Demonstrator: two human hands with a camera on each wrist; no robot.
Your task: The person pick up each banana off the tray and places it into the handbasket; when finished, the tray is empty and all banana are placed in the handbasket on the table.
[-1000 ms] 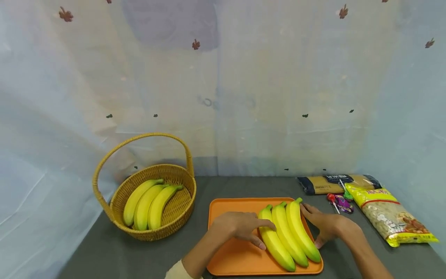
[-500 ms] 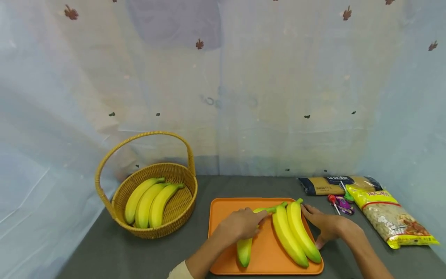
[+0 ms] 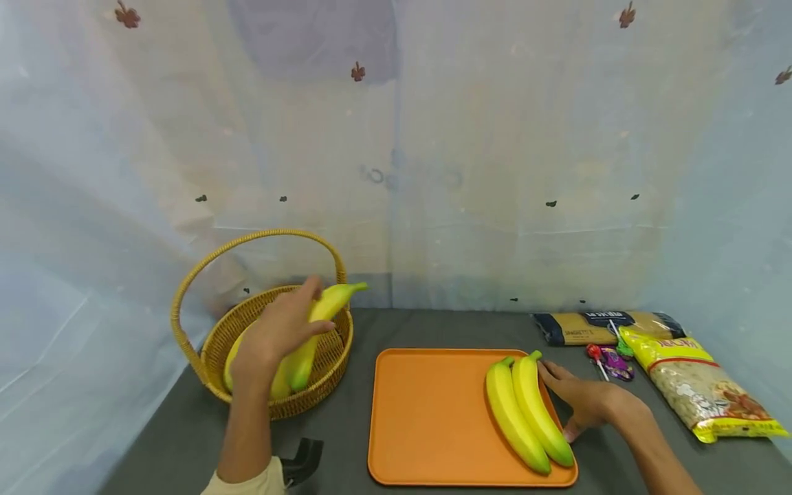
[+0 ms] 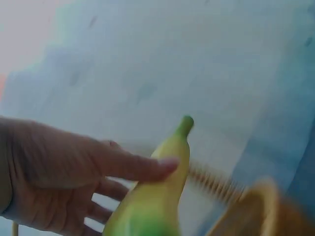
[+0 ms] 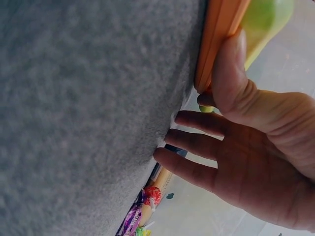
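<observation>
My left hand [image 3: 278,330] grips a banana [image 3: 331,302] above the wicker basket [image 3: 334,364], the stem end pointing up and right. In the left wrist view the thumb lies across this banana [image 4: 160,196], fingers behind it. Other bananas [image 3: 281,385] inside the basket are mostly hidden by the hand and forearm. Two bananas [image 3: 513,419] lie side by side at the right of the orange tray [image 3: 427,412]. My right hand [image 3: 584,399] rests at the tray's right edge. The right wrist view shows its thumb [image 5: 231,73] against the tray's side, with the other fingers extended.
The basket's tall handle [image 3: 178,302] arches over its opening. At the back right lie a spaghetti packet [image 3: 569,330], a red lollipop [image 3: 594,351], a purple-wrapped sweet [image 3: 617,364] and a yellow-trimmed food bag [image 3: 699,385]. A pale sheet [image 3: 458,172] hangs behind the table.
My left hand took the leftmost of the three bananas from the tray, lifted it and carried it left to above the basket. My right hand stays at the tray's right edge.
</observation>
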